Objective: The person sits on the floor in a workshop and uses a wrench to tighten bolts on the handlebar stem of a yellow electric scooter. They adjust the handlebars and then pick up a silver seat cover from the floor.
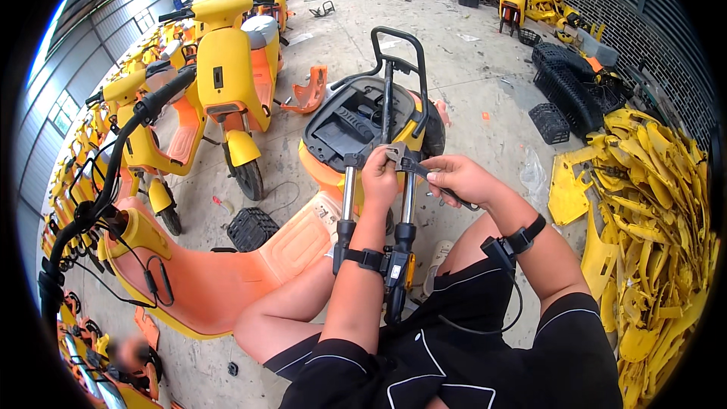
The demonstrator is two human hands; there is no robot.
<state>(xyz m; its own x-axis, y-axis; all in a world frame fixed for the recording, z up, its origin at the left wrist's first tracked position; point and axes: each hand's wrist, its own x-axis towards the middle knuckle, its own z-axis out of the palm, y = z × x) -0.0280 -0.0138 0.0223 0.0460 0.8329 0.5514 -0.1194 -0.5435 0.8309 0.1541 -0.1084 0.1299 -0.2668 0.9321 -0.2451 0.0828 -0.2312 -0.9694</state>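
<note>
A front fork [408,201] with two chrome tubes and black lower legs stands between my knees. My left hand [380,180] is closed in a fist at the top of the fork, between the tubes, beside a grey metal wrench head [394,153]; what lies inside the fist is hidden. My right hand [459,180] is closed on the wrench's dark handle, with fingertips near the right-hand tube. Just beyond the fork is a scooter's rear part with an open black storage tray [344,125] and a black tubular rack [419,49].
An orange scooter footboard [219,280] lies at my left, with black handlebars [113,159] and hanging cables above. Yellow scooters [219,68] stand in rows at the left. Yellow panels [659,235] are heaped at the right, near black baskets [549,123]. A black crate [254,229] sits on the floor.
</note>
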